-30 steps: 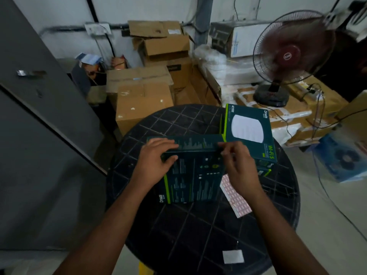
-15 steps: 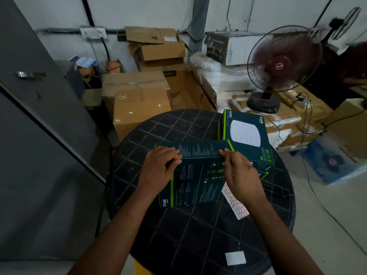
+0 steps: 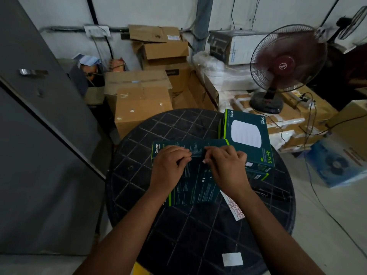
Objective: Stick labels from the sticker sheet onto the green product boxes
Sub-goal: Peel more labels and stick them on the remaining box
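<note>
A dark green product box (image 3: 195, 184) lies on the round black table (image 3: 178, 235), its far side tilted up toward me. My left hand (image 3: 168, 168) grips the box's upper edge with curled fingers. My right hand (image 3: 227, 168) pinches the same edge just to the right, fingertips almost meeting the left hand's. Whether a label sits under the fingers cannot be seen. The sticker sheet (image 3: 235, 208) with pink-outlined labels lies on the table, partly under my right wrist. Further green boxes (image 3: 248, 135) are stacked at the table's far right.
A small white patch (image 3: 232, 259) sits near the table's front edge. Cardboard cartons (image 3: 139, 102) stand behind the table. A maroon fan (image 3: 282, 64) and cables lie to the right, a grey door (image 3: 39, 116) to the left, and a blue carton (image 3: 337, 163) on the floor.
Both hands have slid toward each other along the box's upper edge and now nearly touch at its middle. The box stays in place.
</note>
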Demonstrator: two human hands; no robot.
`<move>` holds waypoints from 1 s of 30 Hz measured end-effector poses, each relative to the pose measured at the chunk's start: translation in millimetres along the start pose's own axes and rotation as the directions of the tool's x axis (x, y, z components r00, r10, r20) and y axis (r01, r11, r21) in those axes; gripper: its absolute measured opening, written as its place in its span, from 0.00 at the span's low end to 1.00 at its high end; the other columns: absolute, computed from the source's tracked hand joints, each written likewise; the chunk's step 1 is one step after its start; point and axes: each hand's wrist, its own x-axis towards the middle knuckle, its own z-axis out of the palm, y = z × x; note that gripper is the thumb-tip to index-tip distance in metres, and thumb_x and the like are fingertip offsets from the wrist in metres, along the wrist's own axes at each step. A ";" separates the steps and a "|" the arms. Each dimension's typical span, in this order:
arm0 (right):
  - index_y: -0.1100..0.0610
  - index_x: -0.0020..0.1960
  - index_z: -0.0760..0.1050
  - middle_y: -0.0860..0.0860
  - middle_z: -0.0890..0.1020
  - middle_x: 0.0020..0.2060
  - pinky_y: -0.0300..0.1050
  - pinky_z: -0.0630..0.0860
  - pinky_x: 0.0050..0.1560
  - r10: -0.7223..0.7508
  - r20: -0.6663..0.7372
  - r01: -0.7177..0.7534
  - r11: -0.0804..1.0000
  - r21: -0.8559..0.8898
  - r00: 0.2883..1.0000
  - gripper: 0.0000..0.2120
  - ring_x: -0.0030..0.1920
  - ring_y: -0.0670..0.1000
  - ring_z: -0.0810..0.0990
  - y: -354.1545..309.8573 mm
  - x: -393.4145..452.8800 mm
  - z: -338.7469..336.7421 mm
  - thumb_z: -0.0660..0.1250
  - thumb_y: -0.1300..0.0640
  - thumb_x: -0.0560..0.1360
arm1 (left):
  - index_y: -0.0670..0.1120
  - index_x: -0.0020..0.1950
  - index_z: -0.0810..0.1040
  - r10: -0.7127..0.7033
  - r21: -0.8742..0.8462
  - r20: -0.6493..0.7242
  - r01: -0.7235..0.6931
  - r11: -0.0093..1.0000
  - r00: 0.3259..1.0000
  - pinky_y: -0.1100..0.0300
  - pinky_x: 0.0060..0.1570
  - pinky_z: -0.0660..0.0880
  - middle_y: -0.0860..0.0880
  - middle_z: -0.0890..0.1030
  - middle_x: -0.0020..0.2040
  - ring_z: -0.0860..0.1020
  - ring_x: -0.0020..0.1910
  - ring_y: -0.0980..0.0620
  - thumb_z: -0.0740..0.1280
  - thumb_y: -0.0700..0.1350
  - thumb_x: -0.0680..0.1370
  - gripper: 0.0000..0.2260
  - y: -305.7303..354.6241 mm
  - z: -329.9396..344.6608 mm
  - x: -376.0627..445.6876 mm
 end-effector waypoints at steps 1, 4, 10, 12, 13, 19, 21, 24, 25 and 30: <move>0.48 0.46 0.74 0.42 0.82 0.49 0.50 0.60 0.50 -0.025 0.009 0.025 1.000 -0.014 1.000 0.03 0.51 0.51 0.75 0.2 5.6 2.5 0.66 0.54 0.79 | 0.47 0.48 0.87 -0.002 -0.006 -0.001 0.002 1.000 1.000 0.61 0.55 0.76 0.52 0.86 0.48 0.81 0.50 0.57 0.76 0.42 0.73 0.05 0.1 -0.8 1.7; 0.49 0.45 0.75 0.44 0.81 0.46 0.49 0.60 0.49 -0.104 0.039 0.105 0.993 -0.048 0.994 0.04 0.49 0.53 0.76 0.5 22.5 8.3 0.63 0.53 0.78 | 0.46 0.48 0.87 -0.012 -0.011 0.008 0.012 1.000 1.000 0.64 0.54 0.74 0.52 0.86 0.47 0.81 0.49 0.56 0.76 0.40 0.72 0.05 0.9 -1.6 6.5; 0.51 0.46 0.77 0.47 0.81 0.43 0.53 0.67 0.50 -0.212 0.062 0.220 0.958 -0.182 0.975 0.03 0.45 0.55 0.78 -1.9 38.9 15.4 0.70 0.56 0.74 | 0.46 0.48 0.87 -0.040 0.015 0.031 0.040 0.999 0.999 0.69 0.52 0.71 0.52 0.86 0.48 0.80 0.49 0.57 0.76 0.43 0.73 0.05 -0.9 -0.9 11.8; 0.51 0.47 0.77 0.47 0.81 0.43 0.53 0.65 0.53 -0.233 0.068 0.243 0.944 -0.223 0.970 0.04 0.44 0.54 0.78 -1.9 42.2 16.0 0.71 0.55 0.74 | 0.47 0.48 0.87 -0.041 0.005 0.030 0.041 0.999 0.999 0.65 0.52 0.73 0.53 0.86 0.48 0.80 0.50 0.57 0.76 0.43 0.73 0.05 0.0 -1.3 12.1; 0.51 0.47 0.77 0.47 0.81 0.42 0.53 0.64 0.54 -0.247 0.065 0.255 0.937 -0.240 0.967 0.04 0.44 0.54 0.79 -1.8 43.4 15.8 0.71 0.54 0.75 | 0.47 0.49 0.87 -0.043 -0.002 0.031 0.044 0.999 0.999 0.64 0.52 0.73 0.53 0.86 0.48 0.80 0.50 0.58 0.76 0.43 0.73 0.05 0.1 -1.5 12.2; 0.54 0.46 0.77 0.49 0.81 0.40 0.58 0.65 0.59 -0.330 0.019 0.318 0.892 -0.321 0.944 0.07 0.42 0.55 0.78 -5.0 46.1 16.6 0.63 0.52 0.78 | 0.48 0.51 0.87 -0.056 -0.021 0.053 0.057 0.998 0.997 0.62 0.55 0.74 0.53 0.86 0.50 0.80 0.53 0.57 0.75 0.44 0.75 0.06 -2.3 -2.7 13.8; 0.54 0.45 0.77 0.50 0.80 0.40 0.59 0.66 0.60 -0.338 0.010 0.323 0.888 -0.328 0.941 0.06 0.42 0.55 0.78 -5.0 46.6 16.3 0.65 0.52 0.78 | 0.48 0.52 0.87 -0.049 -0.015 0.057 0.049 0.999 0.997 0.60 0.55 0.74 0.53 0.86 0.50 0.80 0.53 0.56 0.74 0.43 0.75 0.06 -1.5 -3.7 13.5; 0.54 0.46 0.77 0.50 0.81 0.41 0.60 0.65 0.61 -0.351 0.022 0.339 0.881 -0.330 0.936 0.06 0.44 0.55 0.78 -5.6 46.1 15.3 0.67 0.52 0.77 | 0.47 0.52 0.86 -0.044 -0.011 0.054 0.045 0.999 0.998 0.56 0.55 0.77 0.52 0.86 0.50 0.81 0.53 0.55 0.72 0.45 0.74 0.09 0.9 -4.9 12.0; 0.54 0.46 0.77 0.50 0.81 0.41 0.60 0.65 0.61 -0.357 0.023 0.345 0.881 -0.324 0.934 0.05 0.44 0.55 0.78 -5.8 45.6 15.1 0.67 0.53 0.77 | 0.48 0.52 0.86 -0.047 -0.011 0.057 0.048 0.999 0.997 0.55 0.55 0.77 0.52 0.86 0.50 0.81 0.52 0.55 0.72 0.47 0.73 0.10 1.4 -5.6 11.6; 0.54 0.47 0.77 0.50 0.81 0.43 0.61 0.65 0.62 -0.355 0.043 0.350 0.882 -0.317 0.934 0.05 0.47 0.55 0.79 -4.8 44.9 14.7 0.68 0.53 0.76 | 0.48 0.51 0.87 -0.071 -0.019 0.060 0.073 0.997 0.996 0.55 0.53 0.78 0.53 0.86 0.49 0.81 0.51 0.55 0.78 0.48 0.70 0.11 3.8 -5.5 12.7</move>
